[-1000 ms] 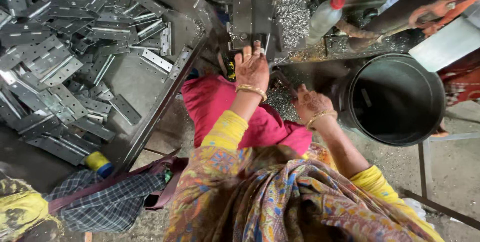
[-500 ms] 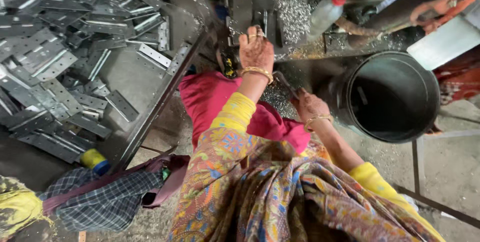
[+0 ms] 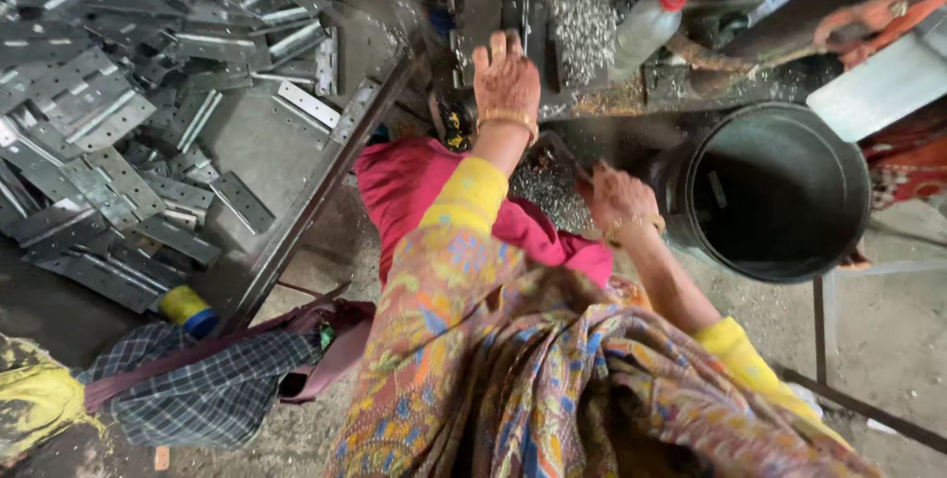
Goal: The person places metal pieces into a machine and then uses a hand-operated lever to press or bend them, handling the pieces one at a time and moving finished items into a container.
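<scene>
Left hand (image 3: pixel 506 78) is up at the machine bed (image 3: pixel 493 4), fingers spread flat and released, pressing or steadying a small part at the tooling; whatever is under the palm is hidden, so no telling if anything is pinched. Right hand (image 3: pixel 619 204) sits lower, fingers curled down into a shallow tray of small shiny metal pieces (image 3: pixel 547 197) just in front of the person's knees; it looks like it is gathering a piece, but the grip itself can't be seen. More of the same bright pieces are heaped on the machine counter (image 3: pixel 582 19), beside a clear plastic bottle with a red cap (image 3: pixel 646 24). A dark round bucket (image 3: pixel 769 192) stands just right of the right hand. Judgement on doing this step well: seat the piece flat against the stop with fingertips only, then pull the left hand fully clear of the tooling before any stroke; spread fingers that close to the die are the main risk. Right hand should take one piece at a time so feeding stays steady. Loose sleeve (image 3: pixel 464 197) and bangles (image 3: pixel 508 121) hang near the bed, so the wrist should stay low and back. A pile of flat perforated steel brackets (image 3: pixel 118 113) lies well apart to the left, with a checked cloth (image 3: pixel 197 394) on the floor below it.
</scene>
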